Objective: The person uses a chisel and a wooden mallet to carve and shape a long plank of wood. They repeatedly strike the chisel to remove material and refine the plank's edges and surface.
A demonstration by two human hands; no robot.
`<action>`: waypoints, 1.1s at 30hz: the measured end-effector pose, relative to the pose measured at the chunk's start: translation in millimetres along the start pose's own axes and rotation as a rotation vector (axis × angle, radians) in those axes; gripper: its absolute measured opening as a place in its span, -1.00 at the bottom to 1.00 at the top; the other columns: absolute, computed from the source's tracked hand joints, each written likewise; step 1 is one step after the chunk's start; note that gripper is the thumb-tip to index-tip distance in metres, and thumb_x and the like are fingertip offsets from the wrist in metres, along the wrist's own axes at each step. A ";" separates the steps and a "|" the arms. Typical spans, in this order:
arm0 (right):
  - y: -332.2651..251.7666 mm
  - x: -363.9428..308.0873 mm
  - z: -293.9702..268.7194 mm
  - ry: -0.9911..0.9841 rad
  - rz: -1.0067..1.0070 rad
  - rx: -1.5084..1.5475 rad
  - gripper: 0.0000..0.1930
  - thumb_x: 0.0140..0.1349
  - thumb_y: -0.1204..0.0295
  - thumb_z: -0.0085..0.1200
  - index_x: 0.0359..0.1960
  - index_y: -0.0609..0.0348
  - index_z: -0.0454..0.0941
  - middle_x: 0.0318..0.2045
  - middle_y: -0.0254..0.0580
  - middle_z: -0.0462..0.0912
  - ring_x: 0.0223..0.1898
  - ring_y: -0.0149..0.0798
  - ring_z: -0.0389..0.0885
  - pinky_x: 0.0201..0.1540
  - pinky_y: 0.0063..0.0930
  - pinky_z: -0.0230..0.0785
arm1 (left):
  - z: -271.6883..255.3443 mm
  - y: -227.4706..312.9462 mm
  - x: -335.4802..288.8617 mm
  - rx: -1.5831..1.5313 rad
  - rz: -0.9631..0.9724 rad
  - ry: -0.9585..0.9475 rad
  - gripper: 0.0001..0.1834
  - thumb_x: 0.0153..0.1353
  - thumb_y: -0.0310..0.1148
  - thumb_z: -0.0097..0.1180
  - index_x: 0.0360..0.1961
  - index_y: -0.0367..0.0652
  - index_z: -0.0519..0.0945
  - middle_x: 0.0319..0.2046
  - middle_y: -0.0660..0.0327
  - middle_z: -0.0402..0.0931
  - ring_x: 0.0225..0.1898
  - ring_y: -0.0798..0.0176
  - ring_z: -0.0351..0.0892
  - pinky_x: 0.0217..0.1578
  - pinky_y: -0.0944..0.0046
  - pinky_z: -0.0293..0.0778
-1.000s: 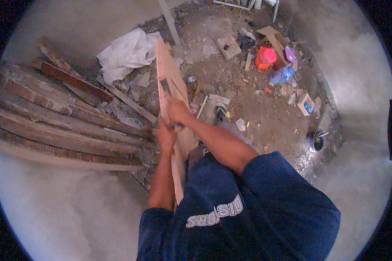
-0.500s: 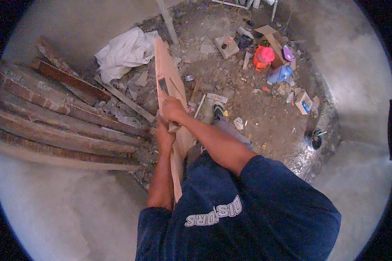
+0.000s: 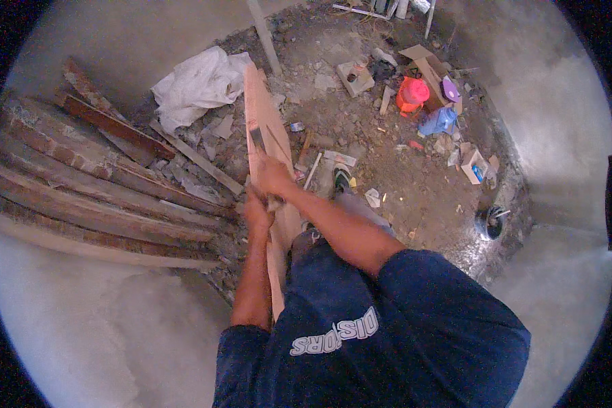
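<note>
A long, pale wooden plank (image 3: 266, 122) runs away from my body, its near end beside my shirt. My right hand (image 3: 275, 178) is wrapped round a hand tool with a flat, dark metal blade (image 3: 257, 139), perhaps a chisel. The blade points away from me along the plank's left part. Just below and left of it, my left hand (image 3: 257, 212) is closed at the plank's left edge; its fingers are partly hidden. A pale, blunt piece (image 3: 274, 202) shows under my right hand, possibly the tool's handle end.
Stacked rough boards (image 3: 109, 177) lie on the left, with a white sack (image 3: 200, 85) beyond. Rubble covers the ground. At the right are an orange-red jug (image 3: 413, 94), a blue container (image 3: 438, 121), a cardboard box (image 3: 428, 68) and a black bucket (image 3: 489, 222).
The scene has shifted slightly downward in the picture. The blade looks a little more tilted, with more of it showing ahead of my right hand. My left hand stays at the plank's edge.
</note>
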State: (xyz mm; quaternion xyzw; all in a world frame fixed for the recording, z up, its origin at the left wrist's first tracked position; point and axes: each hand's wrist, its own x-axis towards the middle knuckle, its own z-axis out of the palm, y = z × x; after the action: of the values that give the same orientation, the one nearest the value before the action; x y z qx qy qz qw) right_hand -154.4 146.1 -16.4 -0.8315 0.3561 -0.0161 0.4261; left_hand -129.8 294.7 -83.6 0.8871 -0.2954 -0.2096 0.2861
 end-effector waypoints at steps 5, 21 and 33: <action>-26.9 -12.8 -11.3 -0.002 -0.006 0.127 -0.48 0.34 0.32 -0.14 0.34 0.14 0.33 -0.16 0.32 0.65 -0.12 0.36 0.62 0.02 0.12 0.45 | -7.9 -20.8 15.3 -0.135 -0.162 -0.048 -0.16 0.09 -0.39 0.33 0.37 -0.30 0.20 -0.01 -0.23 0.57 -0.01 -0.30 0.59 -0.04 -0.09 0.53; 5.7 9.3 7.4 0.038 -0.133 0.077 -0.42 0.27 0.40 -0.06 0.38 -0.03 0.32 -0.18 0.27 0.66 -0.11 0.32 0.63 -0.01 0.06 0.51 | -15.0 0.9 1.7 0.025 0.029 0.038 -0.23 0.09 -0.44 0.26 0.33 -0.30 0.21 -0.09 -0.34 0.56 -0.07 -0.40 0.58 -0.12 -0.21 0.48; 7.3 -1.9 4.6 0.068 0.039 0.207 -0.46 0.37 0.30 -0.16 0.41 -0.18 0.29 -0.11 0.35 0.63 -0.08 0.33 0.62 0.06 0.09 0.47 | -17.1 21.7 -4.0 0.113 0.034 -0.016 -0.25 0.12 -0.42 0.28 0.29 -0.31 0.20 -0.22 -0.30 0.58 -0.15 -0.39 0.59 -0.26 -0.21 0.50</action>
State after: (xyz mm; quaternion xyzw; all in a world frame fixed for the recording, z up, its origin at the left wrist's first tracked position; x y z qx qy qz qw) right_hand -158.5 147.6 -24.1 -0.7748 0.3831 -0.0729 0.4976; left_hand -132.2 289.5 -56.3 0.8949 -0.3241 -0.1948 0.2369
